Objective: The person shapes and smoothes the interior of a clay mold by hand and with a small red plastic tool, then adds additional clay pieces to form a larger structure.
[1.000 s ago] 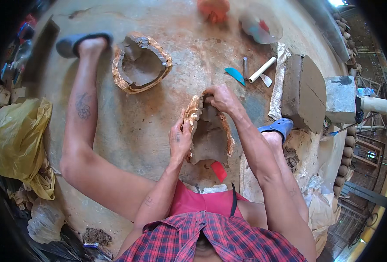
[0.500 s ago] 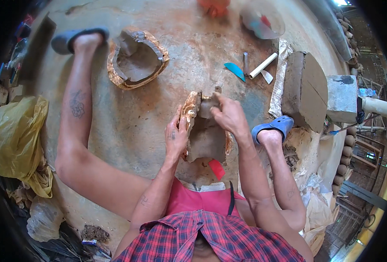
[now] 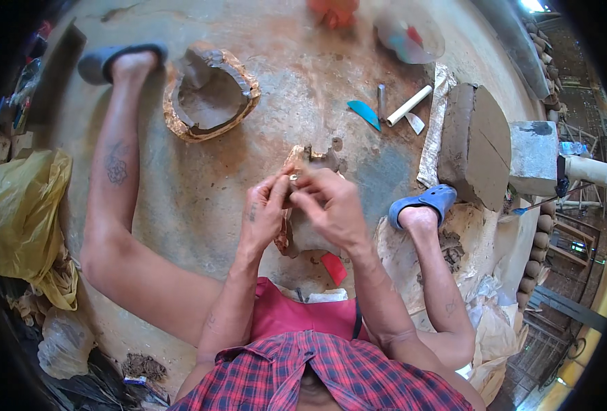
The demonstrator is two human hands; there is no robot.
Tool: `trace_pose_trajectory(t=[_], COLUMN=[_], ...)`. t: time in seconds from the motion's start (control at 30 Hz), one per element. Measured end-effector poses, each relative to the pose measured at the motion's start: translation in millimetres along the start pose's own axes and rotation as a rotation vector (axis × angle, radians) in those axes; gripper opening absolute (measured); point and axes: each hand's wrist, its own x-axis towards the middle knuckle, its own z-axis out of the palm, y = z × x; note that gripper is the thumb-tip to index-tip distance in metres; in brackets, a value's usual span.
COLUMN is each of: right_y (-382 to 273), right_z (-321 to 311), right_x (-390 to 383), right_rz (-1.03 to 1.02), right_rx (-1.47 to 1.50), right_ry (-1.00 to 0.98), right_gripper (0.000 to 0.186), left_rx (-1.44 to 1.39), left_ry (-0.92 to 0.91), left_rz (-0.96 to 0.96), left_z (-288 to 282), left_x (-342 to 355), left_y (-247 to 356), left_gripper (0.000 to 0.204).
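Observation:
My left hand (image 3: 265, 205) and my right hand (image 3: 332, 209) meet over a plaster mould (image 3: 284, 236) lined with grey clay (image 3: 310, 236). Between the fingertips shows a tiny pale thing (image 3: 294, 177), too small to name. The left fingers pinch at it; the right ones curl in close beside them, partly blurred. Much of the mould is hidden under the hands, its far clay rim showing beyond them. A crumb of clay (image 3: 337, 143) lies just past that rim. Near the mould's close end is a flat red scraper (image 3: 333, 268).
A second clay-lined mould (image 3: 173, 120) stands far left. Far right are a teal scraper (image 3: 363, 114), a pale tube (image 3: 410, 105), a white scraper (image 3: 415, 123) and a big clay block (image 3: 478, 147). A yellowish plastic bag (image 3: 26, 222) sits at left.
My right hand has left the mould's far rim and come back toward me to meet the left. The left hand has lifted off the mould's side, fingers now pinched together.

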Motion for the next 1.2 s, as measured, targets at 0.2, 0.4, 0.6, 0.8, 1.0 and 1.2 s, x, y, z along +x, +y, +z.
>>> trace_pose_trajectory(t=[0.2,0.4,0.6,0.8,1.0,1.2], right_y=[84.1,104.4,111.2,112.8,16.5,-2.0], right_z=[-34.6,-19.7,-12.1,-55.4,-15.3,9.3], right_x=[21.2,17.9,26.9,48.8,2.7,-18.0], right_rz=[0.116,0.198,0.081,0.121,-0.134,0.041], right_rx=[-0.417,-0.467,-0.63,-0.281,-0.226,-0.036], right_ry=[0.159,0.027,0.159,0.271,-0.149,-0.093], right_gripper=[0.028,0.023,0.019,0.023,0.024,0.025], left_rx=[0.491,0.719,0.755,0.703,0.484,0.168], left_ry=[0.42,0.449,0.443,0.49,-0.002,-0.03], left_rz=[0.208,0.273,0.315,0.362,0.122,-0.087], left_z=[-18.6,3.8,-1.5,-3.4,1.2,-8.6], left_x=[11.3,9.2,11.5,9.0,-6.4,-13.7], left_y=[-38.1,-50.3,-51.5,-48.7,27.4,5.7], left_gripper=[0.032,0.027,0.026,0.028,0.037,0.032])
